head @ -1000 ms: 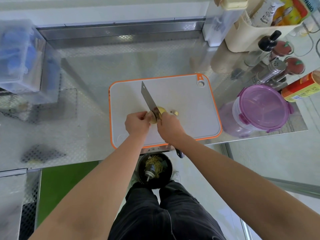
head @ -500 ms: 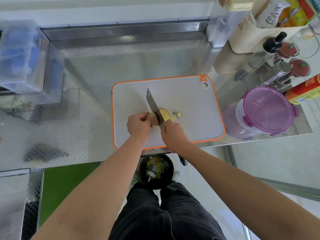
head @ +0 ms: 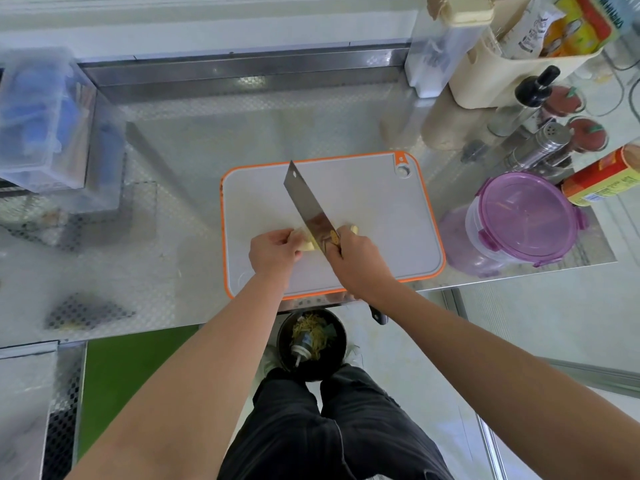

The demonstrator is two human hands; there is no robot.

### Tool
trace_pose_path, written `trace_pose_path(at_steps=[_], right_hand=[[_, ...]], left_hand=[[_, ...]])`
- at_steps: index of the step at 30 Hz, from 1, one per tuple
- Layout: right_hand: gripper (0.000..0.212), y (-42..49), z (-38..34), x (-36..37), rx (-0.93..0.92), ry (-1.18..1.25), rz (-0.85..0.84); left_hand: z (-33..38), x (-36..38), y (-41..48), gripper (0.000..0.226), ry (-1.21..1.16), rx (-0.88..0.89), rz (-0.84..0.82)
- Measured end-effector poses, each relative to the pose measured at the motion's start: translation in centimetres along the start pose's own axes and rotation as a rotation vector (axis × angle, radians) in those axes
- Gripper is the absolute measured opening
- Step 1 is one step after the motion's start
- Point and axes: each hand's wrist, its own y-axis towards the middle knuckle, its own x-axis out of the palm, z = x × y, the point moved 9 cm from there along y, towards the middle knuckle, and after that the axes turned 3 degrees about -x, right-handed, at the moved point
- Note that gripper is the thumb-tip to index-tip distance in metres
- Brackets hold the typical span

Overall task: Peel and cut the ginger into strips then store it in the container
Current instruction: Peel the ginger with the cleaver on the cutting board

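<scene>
The ginger (head: 307,242) is a pale yellow, peeled-looking lump, smooth and slightly glossy, lying near the front middle of the grey, orange-rimmed cutting board (head: 381,206). The left hand (head: 273,253) sits just left of it with its fingers curled, pinching the lump by its left end so that only the right part shows. The broad blade of the knife (head: 306,202) runs diagonally from the far left down to the ginger and meets the lump on its right side. The right hand (head: 360,263) is wrapped round the knife's handle close to the blade's heel (the dark butt of the handle pokes out past the counter's edge below the wrist). 1 small cut piece (head: 354,229) of the same yellow lies on the board just beyond the right hand's knuckles. To the right of the board, on the metal counter (head: 166,237), stands the round container (head: 526,216) with its purple clip lid on; what is inside it cannot be made out. On the floor below the counter's front edge, a black bin (head: 311,344) holds stringy yellowish scraps and a small metal object. A clear plastic box (head: 38,123) at far left holds blurred blue things, and a cream caddy (head: 498,81) at far right holds printed packets.
</scene>
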Motion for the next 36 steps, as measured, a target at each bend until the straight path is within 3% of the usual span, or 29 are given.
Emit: trace_pose_path(at_steps=[4,11,21,26,29,32,36], right_hand=[[0.019,-0.4,-0.6,0.1,-0.02,-0.022,-0.002],[0.016,-0.8,-0.3,0.3,0.018,-0.068,-0.013],[0.021,0.2,0.1,1.5,0.098,-0.073,-0.023],[0.021,0.9,-0.2,1.9,0.108,-0.08,-0.037],[0.021,1.2,0.2,2.1,0.136,-0.073,-0.05],[0.023,0.4,0.6,2.6,0.135,-0.088,-0.076],[0.022,1.6,0.4,2.8,0.148,-0.079,-0.077]], left_hand=[[0.2,0.2,-0.2,0.017,0.007,0.018,0.002],[0.7,0.3,-0.4,0.006,0.058,0.054,0.002],[0.5,0.3,-0.4,0.032,0.132,0.073,0.026],[0.9,0.5,-0.2,0.005,0.137,0.101,0.009],[0.6,0.6,-0.4,0.007,0.157,0.109,0.002],[0.8,0.3,-0.6,0.026,0.137,0.111,0.007],[1.0,0.3,-0.3,0.006,0.14,0.108,0.021]])
